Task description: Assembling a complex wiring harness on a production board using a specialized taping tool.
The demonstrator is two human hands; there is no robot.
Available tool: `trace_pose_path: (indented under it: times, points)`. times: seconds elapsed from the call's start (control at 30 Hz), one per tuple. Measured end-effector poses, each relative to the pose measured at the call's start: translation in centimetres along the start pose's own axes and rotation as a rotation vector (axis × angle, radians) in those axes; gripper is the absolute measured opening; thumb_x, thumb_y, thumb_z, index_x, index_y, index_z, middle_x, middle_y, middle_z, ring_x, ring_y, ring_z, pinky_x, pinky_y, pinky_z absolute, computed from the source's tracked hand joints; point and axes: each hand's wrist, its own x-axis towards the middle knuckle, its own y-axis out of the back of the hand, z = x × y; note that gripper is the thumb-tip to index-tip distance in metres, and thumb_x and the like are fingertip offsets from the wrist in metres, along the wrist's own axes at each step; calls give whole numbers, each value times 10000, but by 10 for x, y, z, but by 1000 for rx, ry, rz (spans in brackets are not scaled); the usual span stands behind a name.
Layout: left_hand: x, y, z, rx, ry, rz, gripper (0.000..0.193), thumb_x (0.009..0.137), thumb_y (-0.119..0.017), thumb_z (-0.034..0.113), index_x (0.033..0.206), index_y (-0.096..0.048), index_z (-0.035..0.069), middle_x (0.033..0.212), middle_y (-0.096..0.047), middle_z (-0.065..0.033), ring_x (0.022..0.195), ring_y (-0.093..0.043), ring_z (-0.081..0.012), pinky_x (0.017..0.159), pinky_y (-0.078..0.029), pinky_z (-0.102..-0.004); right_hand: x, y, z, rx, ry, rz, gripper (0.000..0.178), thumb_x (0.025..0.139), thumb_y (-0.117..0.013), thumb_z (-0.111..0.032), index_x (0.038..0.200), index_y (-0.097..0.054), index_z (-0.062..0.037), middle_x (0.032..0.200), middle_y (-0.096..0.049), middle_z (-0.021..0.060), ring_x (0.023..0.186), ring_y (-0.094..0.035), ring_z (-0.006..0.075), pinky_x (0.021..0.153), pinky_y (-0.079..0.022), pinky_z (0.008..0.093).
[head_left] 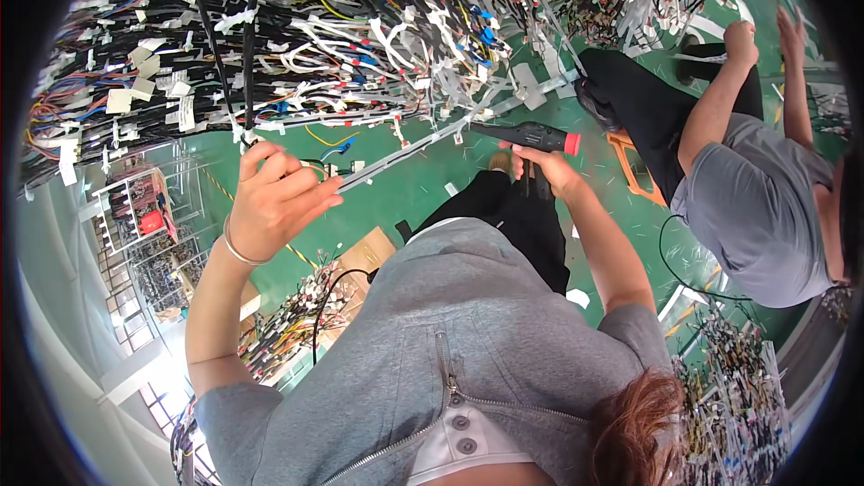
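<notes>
My right hand (551, 173) is wrapped around the handle of a black pistol-shaped tool (533, 136) with a red rear end. The tool's narrow front points left, toward the lower edge of the wire bundles. On the left, my raised left hand (281, 189) has its fingers curled. Its fingertips are by a white cable tie (241, 131) at the lower end of two black cables (250, 54). What those fingers hold, if anything, is hidden. Just right of this hand, a long grey rail (396, 162) slants up under the wires.
Dense bundles of labelled wires (360, 45) hang across the top. A co-worker in a grey shirt (760, 207) is at the right, arms raised. An orange frame (637, 171) stands on the green floor (603, 234) nearby. More wires (297, 324) lie at lower left by a cardboard piece (371, 256).
</notes>
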Motion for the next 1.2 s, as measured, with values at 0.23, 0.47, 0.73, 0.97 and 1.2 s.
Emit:
trace_pose_path:
  times: [0.23, 0.47, 0.73, 0.97, 1.2]
  points:
    - [10, 3, -14, -26, 6, -5, 285, 684, -787, 234, 961, -751, 176, 710, -472, 36, 783, -502, -170, 935, -369, -395, -14, 0, 38, -1010, 516, 402, 320, 890, -647, -236, 1128, -636, -23, 698, -628, 103, 635, -633, 245, 627, -515, 353]
    - [5, 35, -22, -255, 74, -232, 233, 674, -802, 238, 891, -775, 160, 660, -505, 23, 772, -525, -186, 991, -368, -425, 18, 50, 20, -1147, 413, 618, 446, 790, -708, -174, 1195, -600, -24, 960, -702, 187, 886, -685, 343, 791, -536, 439]
    - [11, 49, -29, -143, 133, -372, 288, 667, -813, 259, 938, -767, 173, 935, -637, 5, 1016, -575, -203, 1112, -322, -469, 157, 22, -87, -232, 305, 327, 282, 785, -688, -189, 1015, -667, -27, 817, -649, 50, 724, -569, 154, 651, -443, 313]
    - [171, -69, 22, 196, -246, 8, 496, 874, -591, 203, 1342, -520, 56, 1443, -471, -125, 1321, -456, -298, 1120, -363, -416, 174, 42, -63, -324, 212, 302, 368, 843, -602, -153, 1193, -620, -40, 1037, -668, 52, 886, -596, 156, 777, -475, 311]
    - [245, -157, -16, 296, 289, -362, 136, 830, -573, 148, 889, -684, 97, 798, -721, -87, 819, -718, -275, 745, -546, -436, 146, -8, -28, -381, 722, 468, 212, 855, -635, -163, 1008, -608, -19, 832, -594, 14, 749, -543, 148, 658, -454, 331]
